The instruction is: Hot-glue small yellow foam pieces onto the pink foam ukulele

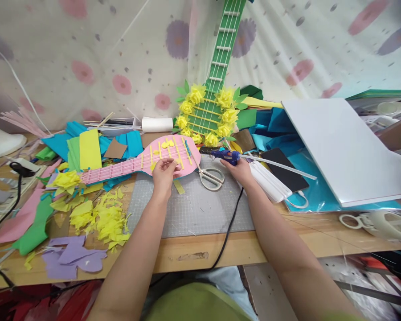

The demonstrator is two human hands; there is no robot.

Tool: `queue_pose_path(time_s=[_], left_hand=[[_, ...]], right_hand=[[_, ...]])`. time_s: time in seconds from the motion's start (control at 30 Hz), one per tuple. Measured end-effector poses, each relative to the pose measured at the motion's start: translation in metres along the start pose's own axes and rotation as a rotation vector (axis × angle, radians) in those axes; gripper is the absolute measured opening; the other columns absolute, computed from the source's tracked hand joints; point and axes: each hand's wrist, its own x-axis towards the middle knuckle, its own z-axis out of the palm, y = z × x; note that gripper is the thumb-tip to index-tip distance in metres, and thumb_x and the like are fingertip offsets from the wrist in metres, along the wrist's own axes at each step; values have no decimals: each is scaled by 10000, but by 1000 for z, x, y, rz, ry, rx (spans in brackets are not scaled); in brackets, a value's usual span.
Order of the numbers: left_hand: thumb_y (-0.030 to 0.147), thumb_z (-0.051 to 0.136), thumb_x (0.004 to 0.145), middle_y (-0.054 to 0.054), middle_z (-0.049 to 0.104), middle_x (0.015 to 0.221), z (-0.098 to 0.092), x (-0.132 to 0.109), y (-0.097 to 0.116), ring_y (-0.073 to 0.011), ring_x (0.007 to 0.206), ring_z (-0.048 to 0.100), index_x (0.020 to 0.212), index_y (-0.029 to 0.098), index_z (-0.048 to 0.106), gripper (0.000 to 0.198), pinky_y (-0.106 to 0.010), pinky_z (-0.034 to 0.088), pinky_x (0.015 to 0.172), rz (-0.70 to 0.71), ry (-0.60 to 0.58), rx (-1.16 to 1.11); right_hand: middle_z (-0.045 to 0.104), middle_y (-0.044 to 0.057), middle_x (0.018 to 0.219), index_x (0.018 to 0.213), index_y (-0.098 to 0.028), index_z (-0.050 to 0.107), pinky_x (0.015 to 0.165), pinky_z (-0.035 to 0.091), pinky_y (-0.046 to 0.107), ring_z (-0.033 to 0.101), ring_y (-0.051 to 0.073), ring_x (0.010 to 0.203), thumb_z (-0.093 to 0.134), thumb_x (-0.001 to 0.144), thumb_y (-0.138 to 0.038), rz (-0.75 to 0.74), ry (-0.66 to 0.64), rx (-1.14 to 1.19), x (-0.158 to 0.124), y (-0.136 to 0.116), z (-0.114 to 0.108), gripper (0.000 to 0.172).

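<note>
A flat pink craft guitar [147,157] with yellow strips and small yellow pieces lies on the grey cutting mat [200,214], its neck pointing left. My left hand [165,175] is over the lower edge of the guitar's body, fingers pinched together; what they hold, if anything, is too small to make out. In my right hand [241,171] is a blue glue gun [227,156], its nozzle pointing left and its black cord [233,220] trailing off the table's front edge. Between the hands, beside the guitar, lie grey-handled scissors [212,179].
A green craft guitar [217,67] with yellow paper flowers leans upright against the patterned curtain. Yellow paper scraps [108,218] and purple pieces [74,256] spread at left. To the right are a white power strip [270,182], a black phone-like slab [284,169] and a large white board [347,147].
</note>
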Motion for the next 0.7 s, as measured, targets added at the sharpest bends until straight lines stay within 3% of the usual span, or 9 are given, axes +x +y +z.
queue_pose_path(time_s=[0.23, 0.4, 0.47, 0.57, 0.63, 0.7], left_hand=[[233, 686, 604, 21, 598, 675, -3, 6, 19, -124, 605, 623, 846, 173, 522, 299, -246, 518, 517, 26, -62, 80], [212, 663, 625, 37, 589, 686, -19, 19, 39, -156, 649, 641, 940, 201, 444, 383, -257, 523, 494, 138, -238, 293], [196, 662, 621, 43, 590, 684, -29, 28, 49, -158, 669, 644, 963, 211, 431, 413, -234, 513, 484, 186, -327, 400], [166, 682, 591, 43, 586, 688, -41, 43, 64, -135, 642, 627, 963, 214, 466, 433, -193, 487, 465, 217, -445, 517], [141, 683, 578, 39, 574, 664, -46, 49, 71, -133, 617, 614, 950, 211, 504, 418, -186, 470, 452, 228, -497, 575], [106, 671, 574, 30, 571, 644, -47, 52, 74, -140, 600, 608, 941, 203, 527, 406, -189, 453, 445, 209, -518, 623]], right_hand=[[672, 167, 987, 1043, -114, 634, 792, 449, 367, 613, 297, 964, 551, 777, -586, -62, -130, -239, -2, -8, 4, 549], [625, 170, 1034, 969, -137, 592, 834, 419, 385, 548, 315, 1029, 647, 682, -562, -164, -109, -438, -10, -10, -22, 516], [628, 158, 967, 879, -157, 580, 771, 415, 367, 558, 310, 971, 640, 679, -555, -125, -157, -538, -17, -15, -37, 449], [625, 79, 748, 757, -206, 535, 605, 373, 318, 574, 242, 722, 615, 697, -559, -41, -379, -589, -28, -29, -51, 367], [598, 34, 647, 684, -224, 497, 548, 331, 295, 536, 194, 614, 618, 698, -550, -86, -479, -518, -33, -42, -51, 347], [591, 10, 627, 655, -227, 475, 529, 310, 281, 508, 163, 579, 623, 706, -494, -182, -498, -371, -36, -55, -44, 310]])
